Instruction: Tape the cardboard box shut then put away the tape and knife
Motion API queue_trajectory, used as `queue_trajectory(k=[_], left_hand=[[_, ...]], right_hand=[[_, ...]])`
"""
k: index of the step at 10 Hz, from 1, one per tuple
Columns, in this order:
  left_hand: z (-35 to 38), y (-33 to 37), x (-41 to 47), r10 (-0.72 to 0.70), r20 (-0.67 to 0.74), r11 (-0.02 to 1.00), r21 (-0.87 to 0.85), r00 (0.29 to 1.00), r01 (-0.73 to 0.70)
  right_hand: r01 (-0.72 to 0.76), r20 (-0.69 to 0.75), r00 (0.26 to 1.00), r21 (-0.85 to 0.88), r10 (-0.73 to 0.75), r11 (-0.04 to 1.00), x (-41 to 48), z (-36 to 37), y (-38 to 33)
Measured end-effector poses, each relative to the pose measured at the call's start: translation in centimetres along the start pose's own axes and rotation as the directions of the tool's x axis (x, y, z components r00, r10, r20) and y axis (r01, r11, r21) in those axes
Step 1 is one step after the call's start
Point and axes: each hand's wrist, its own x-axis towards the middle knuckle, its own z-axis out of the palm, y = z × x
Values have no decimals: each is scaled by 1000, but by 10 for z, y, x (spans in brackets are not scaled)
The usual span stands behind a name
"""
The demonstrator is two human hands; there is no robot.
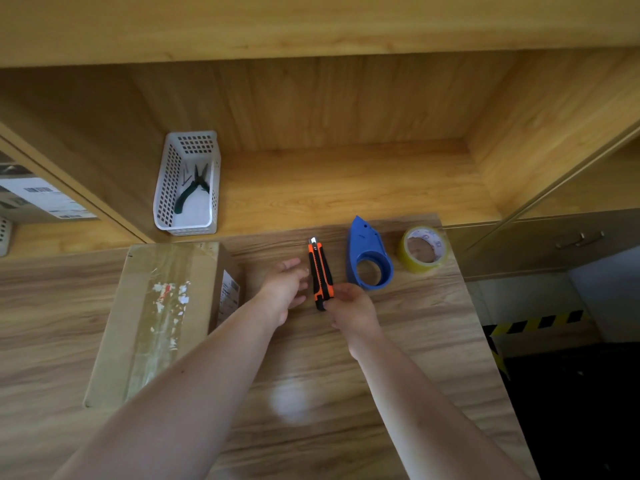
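Note:
A cardboard box point(162, 317) lies on the wooden table at the left, its flaps closed, with old clear tape and torn label scraps along the top seam. An orange and black utility knife point(320, 271) lies on the table, its blade tip showing at the far end. My right hand point(353, 311) grips the knife's near end. My left hand point(287, 287) hovers just left of the knife with fingers spread, holding nothing. A blue tape dispenser point(369, 258) lies right of the knife, with no roll in it. A roll of yellowish tape point(424, 249) sits near the table's far right corner.
A white plastic basket point(188, 183) holding green-handled pliers stands on the wooden shelf point(346, 181) behind the table. The table's right edge point(485, 341) drops to a dark floor with black and yellow hazard tape. A labelled box sits at far left.

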Motion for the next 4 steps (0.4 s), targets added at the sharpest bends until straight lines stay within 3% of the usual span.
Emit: queue_trajectory(k=[2, 4], left_hand=[[-13, 9, -16, 25, 16, 994, -106, 1000, -23], [-24, 15, -40, 171, 13, 985, -42, 985, -170]], right_hand=[[50, -20, 999, -41, -50, 998, -10, -10, -16], [184, 23, 983, -52, -183, 982, -29, -18, -33]])
